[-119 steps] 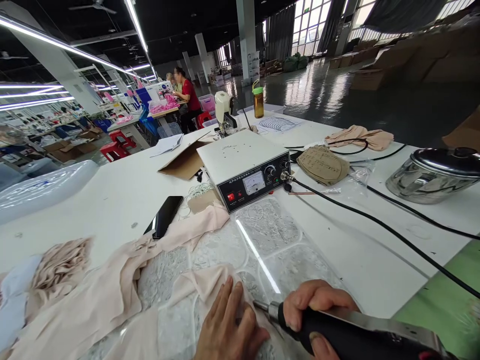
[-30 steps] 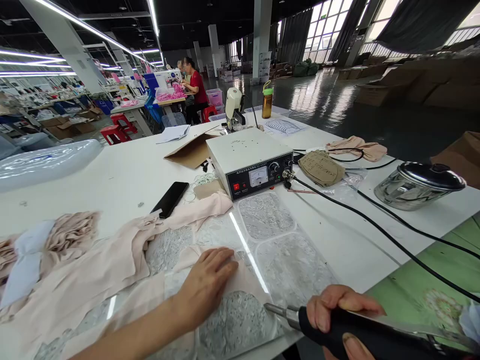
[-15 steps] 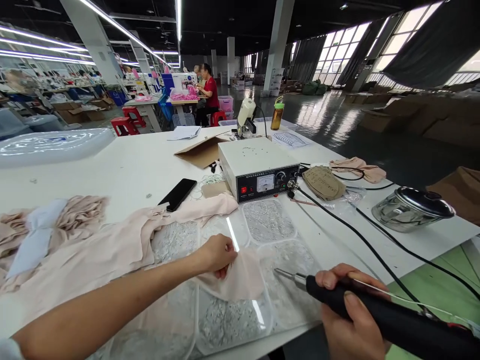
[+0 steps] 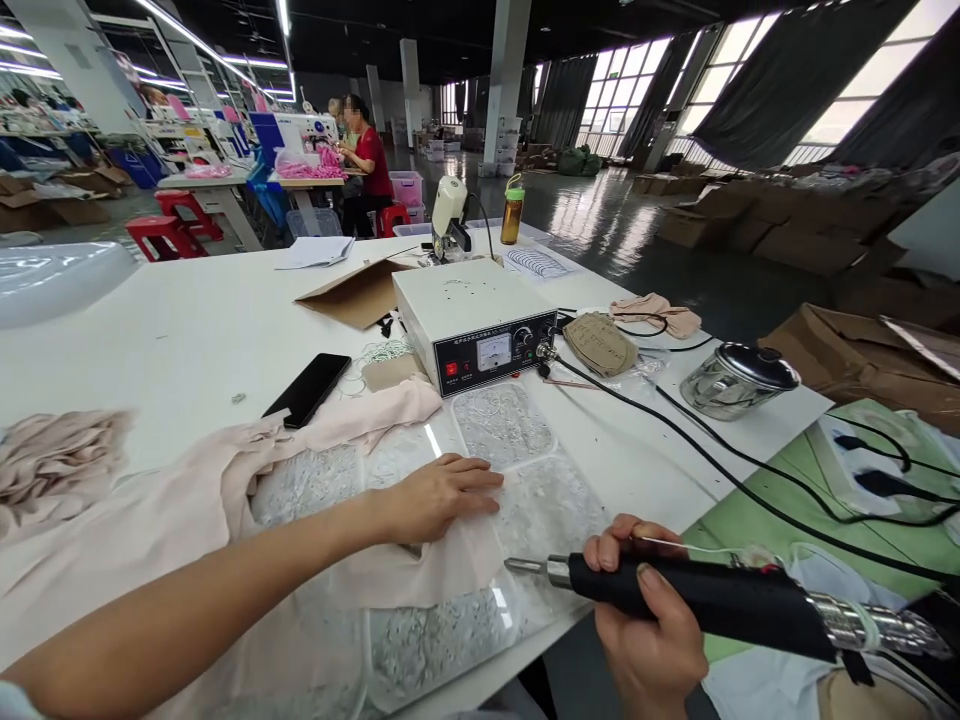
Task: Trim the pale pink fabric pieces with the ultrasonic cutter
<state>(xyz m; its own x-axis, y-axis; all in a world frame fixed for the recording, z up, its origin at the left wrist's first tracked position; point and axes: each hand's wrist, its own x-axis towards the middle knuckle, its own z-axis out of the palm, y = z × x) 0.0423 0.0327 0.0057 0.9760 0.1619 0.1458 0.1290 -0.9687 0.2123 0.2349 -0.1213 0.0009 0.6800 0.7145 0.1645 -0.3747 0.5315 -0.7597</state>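
Note:
My left hand point(image 4: 439, 495) lies flat with fingers stretched out on a piece of pale pink fabric point(image 4: 442, 560), which rests on a clear scratched plastic sheet point(image 4: 517, 430) at the table's near edge. My right hand point(image 4: 649, 625) is wrapped round a black hand-held tool point(image 4: 705, 600) with a metal tip pointing left, held just off the fabric's right edge. A black cable point(image 4: 720, 470) runs from the tool side to a white control box point(image 4: 472, 320) with a dial and knobs.
A black phone point(image 4: 307, 388) and more pink fabric point(image 4: 150, 490) lie to the left. A steel lidded pot point(image 4: 735, 380), cardboard, a bottle point(image 4: 512, 213) and a small machine stand farther back. A person in red sits at a distant sewing table point(image 4: 364, 160).
My left hand went from gripping the pink fabric to lying flat on it. The view swung right, and my right hand with the tool sits slightly lower and farther left.

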